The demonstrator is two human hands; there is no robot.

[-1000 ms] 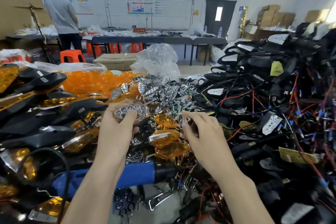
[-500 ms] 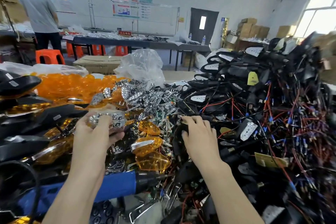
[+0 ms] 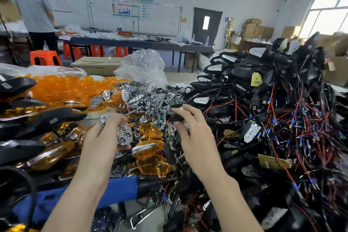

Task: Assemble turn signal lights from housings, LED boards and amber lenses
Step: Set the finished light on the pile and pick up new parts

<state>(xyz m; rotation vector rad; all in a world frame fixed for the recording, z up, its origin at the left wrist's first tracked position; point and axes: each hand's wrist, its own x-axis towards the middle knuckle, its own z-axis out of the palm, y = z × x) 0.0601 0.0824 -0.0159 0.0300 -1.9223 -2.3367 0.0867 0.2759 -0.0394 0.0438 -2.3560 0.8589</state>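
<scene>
My left hand (image 3: 101, 137) grips a chrome reflector piece (image 3: 123, 134) with round LED sockets, held over the parts heap. My right hand (image 3: 194, 133) pinches a black housing (image 3: 176, 114) lifted a little above the pile; the housing is blurred. A heap of amber lenses (image 3: 62, 88) lies at the back left, and loose amber lenses (image 3: 150, 131) sit between my hands. Chrome reflectors (image 3: 143, 94) are piled in the middle. A big tangle of black housings with red and black wires (image 3: 273, 118) fills the right side.
A blue heat tool (image 3: 116, 190) lies across the front under my left forearm. Finished black and amber lights (image 3: 28, 118) stack at the left. A clear plastic bag (image 3: 145, 66) stands behind the reflectors. A person (image 3: 35, 9) works at a far table (image 3: 131, 43).
My right hand has lifted a black housing out of the pile. My left hand has turned the chrome reflector and drawn it lower and closer. The camera has tilted up.
</scene>
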